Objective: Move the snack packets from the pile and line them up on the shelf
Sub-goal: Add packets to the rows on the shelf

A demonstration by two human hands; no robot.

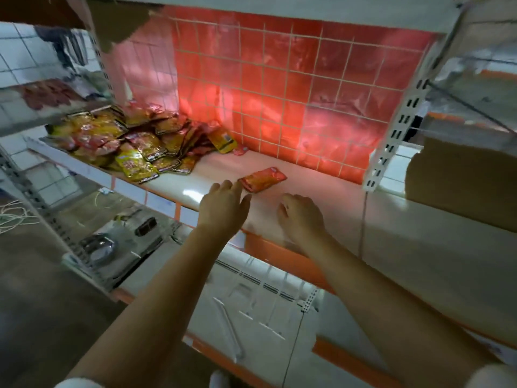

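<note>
A pile of yellow and red snack packets [131,141] lies heaped at the left end of the white shelf [307,197], against the red tiled back wall. One red-orange packet [263,179] lies flat and alone near the shelf's middle. My left hand [223,208] stretches out flat over the shelf, its fingertips touching the near left corner of that packet. My right hand [299,217] hovers just right of it, below the packet, with fingers loosely curled and nothing in them.
A white slotted upright [391,135] bounds the shelf on the right, with a cardboard box [461,183] beyond it. An upper shelf board [279,12] hangs overhead. Lower shelves below hold a metal bowl [98,247] and small items. White cords [14,217] lie at the left.
</note>
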